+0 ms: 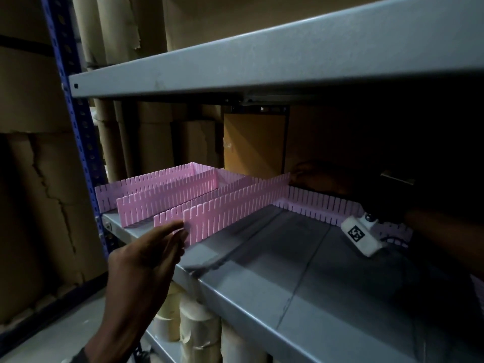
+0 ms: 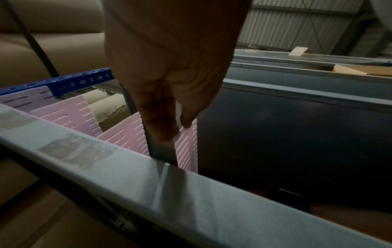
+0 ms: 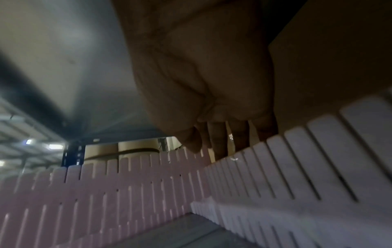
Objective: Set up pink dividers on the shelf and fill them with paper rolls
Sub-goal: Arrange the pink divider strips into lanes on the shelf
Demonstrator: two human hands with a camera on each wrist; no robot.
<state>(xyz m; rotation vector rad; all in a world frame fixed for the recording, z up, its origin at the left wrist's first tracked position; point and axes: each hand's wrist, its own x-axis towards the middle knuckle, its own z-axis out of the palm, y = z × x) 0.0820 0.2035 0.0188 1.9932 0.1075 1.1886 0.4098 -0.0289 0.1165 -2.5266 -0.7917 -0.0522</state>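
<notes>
Several pink slotted dividers [image 1: 167, 189] stand upright on the grey metal shelf [image 1: 275, 260]. One long divider [image 1: 235, 208] runs from the front edge toward the back. My left hand [image 1: 180, 230] pinches its front end [image 2: 186, 147] between thumb and fingers. My right hand [image 1: 301, 174], deep in shadow, holds the far end where this piece meets a cross divider [image 1: 319, 205]. In the right wrist view its fingers [image 3: 218, 144] hang behind the top edge and the thumb lies in front. Pale paper rolls [image 1: 199, 328] stand on the shelf below.
The upper shelf [image 1: 262, 61] hangs low over the work area. A blue perforated upright [image 1: 78, 121] marks the rack's left front corner. Tall cardboard rolls [image 1: 152, 142] and a brown box [image 1: 254, 142] stand behind the rack. A white wrist camera unit [image 1: 361, 237] sits over the shelf's right side.
</notes>
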